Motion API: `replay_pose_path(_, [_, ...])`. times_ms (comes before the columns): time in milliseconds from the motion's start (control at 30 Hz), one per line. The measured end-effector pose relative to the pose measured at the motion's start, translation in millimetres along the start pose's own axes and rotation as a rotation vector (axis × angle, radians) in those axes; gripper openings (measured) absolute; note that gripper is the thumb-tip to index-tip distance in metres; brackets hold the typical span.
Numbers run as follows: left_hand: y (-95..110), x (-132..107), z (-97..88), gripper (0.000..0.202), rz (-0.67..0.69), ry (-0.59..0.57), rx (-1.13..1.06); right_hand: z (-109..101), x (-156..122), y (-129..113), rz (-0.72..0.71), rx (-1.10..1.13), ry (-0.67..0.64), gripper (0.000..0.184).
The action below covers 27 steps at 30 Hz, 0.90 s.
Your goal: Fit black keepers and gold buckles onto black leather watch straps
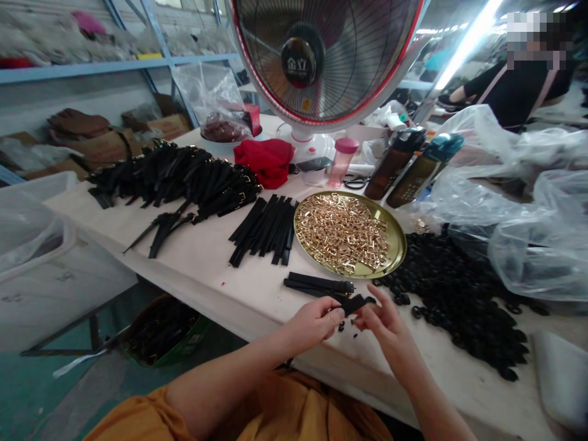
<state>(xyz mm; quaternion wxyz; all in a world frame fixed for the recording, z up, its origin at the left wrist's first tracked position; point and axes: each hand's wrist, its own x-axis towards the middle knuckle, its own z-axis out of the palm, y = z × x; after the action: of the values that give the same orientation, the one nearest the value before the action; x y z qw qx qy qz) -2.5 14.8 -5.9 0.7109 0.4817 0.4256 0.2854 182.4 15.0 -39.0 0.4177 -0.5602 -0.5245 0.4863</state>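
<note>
A black strap (353,304) is pinched between the thumb and fingers of my left hand (321,318) at the table's front edge. My right hand (383,315) is at the strap's right end, its fingers bent around a small black loop (370,300) that touches the strap end. Just behind my hands lie more black straps with buckles (316,283). A round gold tray (399,245) heaped with gold buckles (344,229) stands beyond them. To the right spreads a pile of small black loops (463,300). Bare black straps (266,229) lie left of the tray.
A large heap of buckled straps (184,174) covers the table's far left. Behind the tray stand a fan (316,55), a pink cup (343,160) and two dark bottles (397,162). Plastic bags (542,226) crowd the right. A person (519,86) is in the background.
</note>
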Motion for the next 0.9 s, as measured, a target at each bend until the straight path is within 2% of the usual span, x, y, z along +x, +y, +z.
replay_pose_path(67, [2.6, 2.9, -1.1, 0.014, -0.024, 0.098, -0.046, -19.7, 26.7, 1.2, -0.099, -0.371, 0.132, 0.041])
replay_pose_path(167, [5.6, 4.2, -0.3, 0.008, -0.073, 0.149, -0.075, -40.5, 70.2, 0.6, -0.174, -0.593, 0.22, 0.032])
replay_pose_path(267, [4.4, 3.5, 0.7, 0.007, -0.101, 0.136, -0.081, -43.3, 105.1, -1.8, -0.232, -0.748, 0.205, 0.022])
replay_pose_path(367, [-0.6, 3.5, -0.7, 0.007, -0.097, 0.125, -0.041, -38.4, 125.6, -2.3, -0.264, -0.855, 0.143, 0.014])
replay_pose_path(500, [-4.8, 5.2, -2.3, 0.006, -0.12, 0.128, -0.002, -39.8, 139.6, 5.3, -0.26, -0.906, 0.1, 0.01])
replay_pose_path(667, [3.3, 5.6, 3.7, 0.005, -0.102, 0.134, 0.012, -47.9, 152.2, 18.1, -0.204, -0.874, 0.086, 0.014])
replay_pose_path(900, [0.6, 2.3, 5.0, 0.007, -0.05, 0.154, 0.09, -42.2, 148.5, 12.2, -0.261, -0.749, 0.143, 0.011])
